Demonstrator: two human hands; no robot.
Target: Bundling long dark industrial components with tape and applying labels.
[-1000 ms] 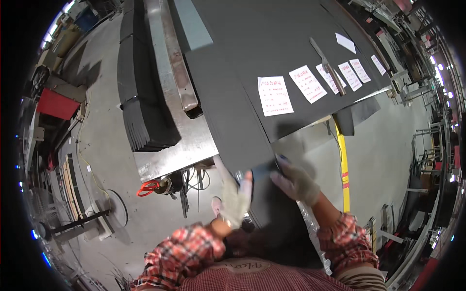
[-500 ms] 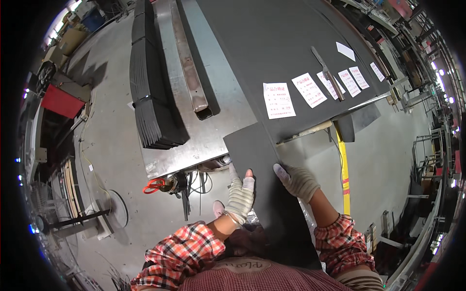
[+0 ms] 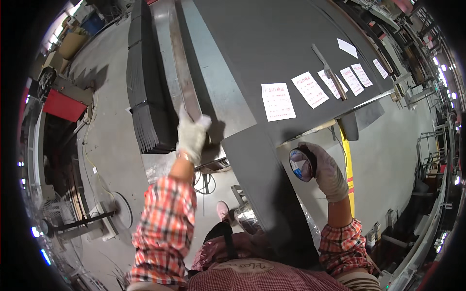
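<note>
Your left hand (image 3: 193, 137) meets a bar (image 3: 182, 68) at eleven o'clock, grip unclear; your right hand (image 3: 329, 174) holds tape (image 3: 295, 169) at one.

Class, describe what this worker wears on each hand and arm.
The left hand and right hand wear pale, off-white gloves. Higher up come loose plaid sleeves in red-orange, white and black. Brown-and-cream striped fabric shows beyond the right sleeve, toward the elbow.

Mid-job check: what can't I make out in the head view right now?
All in the head view:
Metal bar: near end mostly hidden by left hand; its grip unclear.
Roll: partly covered by right hand.
Black strips: far ends cut off by upper edge.
Paper slip: partly covered by knife-like tool.
</note>
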